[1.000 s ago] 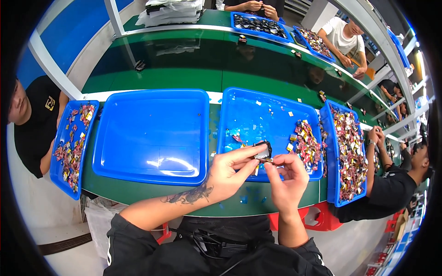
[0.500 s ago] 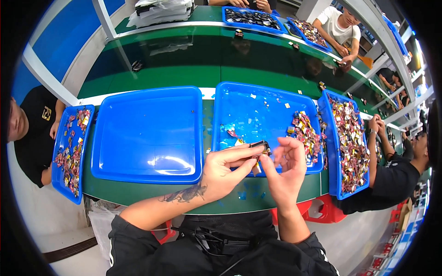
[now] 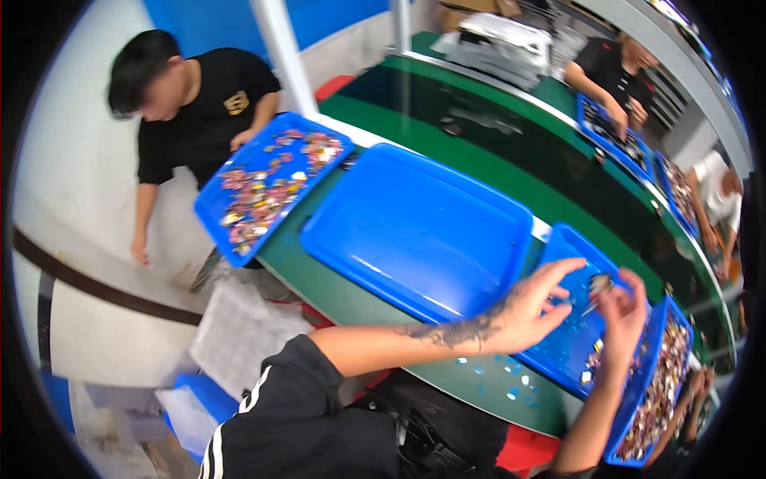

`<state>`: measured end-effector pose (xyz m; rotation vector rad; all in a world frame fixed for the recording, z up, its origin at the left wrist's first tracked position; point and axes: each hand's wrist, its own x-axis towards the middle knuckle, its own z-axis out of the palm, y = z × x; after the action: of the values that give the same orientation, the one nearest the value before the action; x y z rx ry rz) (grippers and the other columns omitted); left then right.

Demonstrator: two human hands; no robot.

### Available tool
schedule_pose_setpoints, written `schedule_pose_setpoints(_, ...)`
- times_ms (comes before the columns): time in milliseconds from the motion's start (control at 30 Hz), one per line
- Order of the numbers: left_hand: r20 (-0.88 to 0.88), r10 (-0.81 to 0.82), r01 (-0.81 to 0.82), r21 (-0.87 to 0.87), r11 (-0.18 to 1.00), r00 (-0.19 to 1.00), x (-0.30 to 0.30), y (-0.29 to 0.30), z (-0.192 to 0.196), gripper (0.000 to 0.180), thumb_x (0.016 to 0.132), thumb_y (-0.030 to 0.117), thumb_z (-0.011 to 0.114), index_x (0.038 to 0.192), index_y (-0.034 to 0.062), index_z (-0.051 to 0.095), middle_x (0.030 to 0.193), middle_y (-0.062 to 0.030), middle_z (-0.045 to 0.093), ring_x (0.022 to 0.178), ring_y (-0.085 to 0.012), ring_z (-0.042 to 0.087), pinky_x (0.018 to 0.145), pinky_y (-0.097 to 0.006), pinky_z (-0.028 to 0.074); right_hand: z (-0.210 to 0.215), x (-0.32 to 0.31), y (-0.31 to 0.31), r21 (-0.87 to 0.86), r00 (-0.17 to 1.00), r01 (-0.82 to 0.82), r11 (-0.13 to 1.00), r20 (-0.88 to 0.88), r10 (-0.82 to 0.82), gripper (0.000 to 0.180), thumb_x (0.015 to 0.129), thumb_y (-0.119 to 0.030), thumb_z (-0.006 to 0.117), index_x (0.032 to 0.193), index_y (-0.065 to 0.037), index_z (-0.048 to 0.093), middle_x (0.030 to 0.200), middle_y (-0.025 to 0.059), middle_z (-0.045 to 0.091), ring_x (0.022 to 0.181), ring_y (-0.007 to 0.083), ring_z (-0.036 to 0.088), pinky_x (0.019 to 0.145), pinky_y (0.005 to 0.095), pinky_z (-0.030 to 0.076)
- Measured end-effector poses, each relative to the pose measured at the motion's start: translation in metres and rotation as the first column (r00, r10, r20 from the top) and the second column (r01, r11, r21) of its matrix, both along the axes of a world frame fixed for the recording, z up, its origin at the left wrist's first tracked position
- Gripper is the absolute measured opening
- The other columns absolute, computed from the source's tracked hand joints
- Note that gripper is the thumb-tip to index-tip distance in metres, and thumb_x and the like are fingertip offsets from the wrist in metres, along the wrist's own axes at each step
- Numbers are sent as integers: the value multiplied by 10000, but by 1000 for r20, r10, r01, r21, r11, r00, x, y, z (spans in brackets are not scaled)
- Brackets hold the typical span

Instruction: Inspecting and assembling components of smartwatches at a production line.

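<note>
My left hand point(image 3: 523, 315) is over the corner between two blue trays, its fingers spread with nothing in them. Just right of it, my right hand point(image 3: 621, 319) pinches a small dark electronic part point(image 3: 600, 284) at its fingertips; motion blur hides its detail. Both hands hover above the working tray point(image 3: 558, 351), where small wrapped-looking pieces with pink, yellow and silver colouring point(image 3: 594, 363) lie at the near right end. A plain blue tray point(image 3: 423, 231) sits left of my hands.
At far left, a person in a black shirt point(image 3: 215, 96) touches a tilted blue tray of pieces point(image 3: 211, 219). A heaped tray point(image 3: 658, 391) stands at right. Beyond runs a dark green conveyor belt point(image 3: 479, 128), with people and trays behind it. Small scraps point(image 3: 511, 375) lie on the table.
The view has swung left and tilted. My hands have parted: the left has let go of the dark part and opened, while the right holds it. The left person has leaned over.
</note>
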<state>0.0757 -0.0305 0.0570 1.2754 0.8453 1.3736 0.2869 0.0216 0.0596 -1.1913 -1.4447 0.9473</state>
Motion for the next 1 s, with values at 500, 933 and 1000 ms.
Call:
schedule_pose_setpoints(500,-932,281,-530,360,768,-228,-252,-42,-23,300,875,258,631,1061,24,612,955,-182,672,934,-345,650,806,-442,522,-71,101,240,-333,893,279,901,434,-116,404,757,-56,727,1123,32,584,773,71,625,639,138,574,510,289,437)
schedule_pose_setpoints(933,-780,78,-137,206,969,-620,-320,48,-29,428,931,130,409,1344,41,480,1321,-189,546,1334,-296,402,1108,-465,282,43,25,79,49,602,-354,934,776,188,130,801,-57,675,919,-4,682,849,107,682,783,194,660,733,319,521)
schedule_pose_setpoints(1000,-815,-17,-197,120,973,-579,-307,64,-20,410,939,139,413,1327,33,495,1286,-185,574,1322,-296,417,1110,-478,277,37,23,34,-65,506,-396,916,817,277,146,770,-68,711,903,-12,688,886,142,685,857,279,667,775,365,526)
